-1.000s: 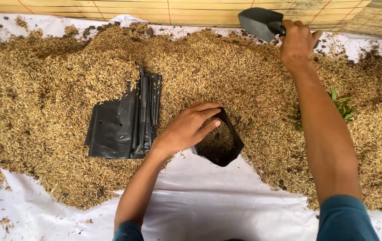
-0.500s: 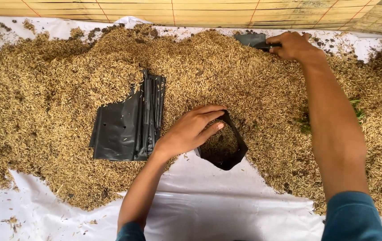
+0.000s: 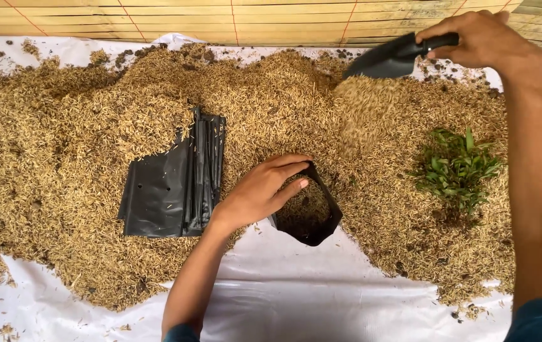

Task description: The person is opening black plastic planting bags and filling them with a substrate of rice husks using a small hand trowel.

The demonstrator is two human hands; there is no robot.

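My left hand (image 3: 261,190) grips the rim of a small black plastic bag (image 3: 309,218), holding its mouth open; the bag is partly filled with husks. My right hand (image 3: 483,41) holds the handle of a dark scoop (image 3: 388,58) raised over the back of the heap, and husks spill from its blade in a falling stream (image 3: 356,104). Both sit on a wide heap of golden rice husks (image 3: 62,158) spread over a white sheet (image 3: 283,297).
A flat stack of black plastic bags (image 3: 173,187) lies on the husks left of the open bag. A small green seedling clump (image 3: 458,168) stands in the heap at the right. A bamboo mat wall (image 3: 220,19) borders the far edge.
My right hand dipped the scoop into the far husks and has lifted it loaded, with husks now pouring off. The left hand has stayed on the bag's rim.
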